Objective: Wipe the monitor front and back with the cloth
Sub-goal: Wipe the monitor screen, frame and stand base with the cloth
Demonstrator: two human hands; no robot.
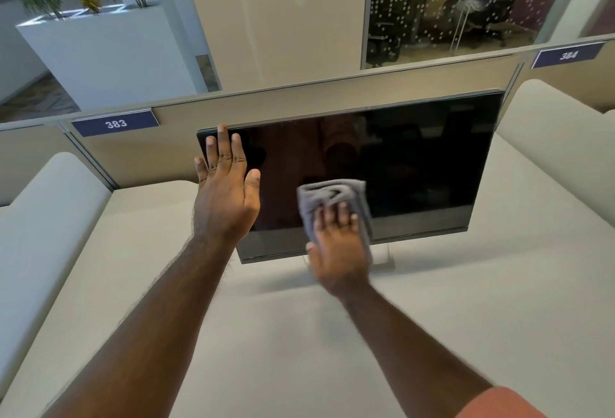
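Head cam: wiping the front of a dark monitor (399,164) with a grey cloth (332,194).

Standing upright on a pale table (266,334), screen off, slightly tilted in frame, right up near the beige partition (266,108) behind. Cloth bunched and pressed against the lower middle of the screen, right hand (337,248) clamped on it with fingers curled into the fabric. Left hand (226,191) flat and spread wide, fingers apart, resting on the screen's upper left corner, holding nothing. Pale stand just peeking out under the bottom edge behind the right hand. Number tags 383 (115,123) and 384 (567,55) on the partition, white planter (109,58) further back left.
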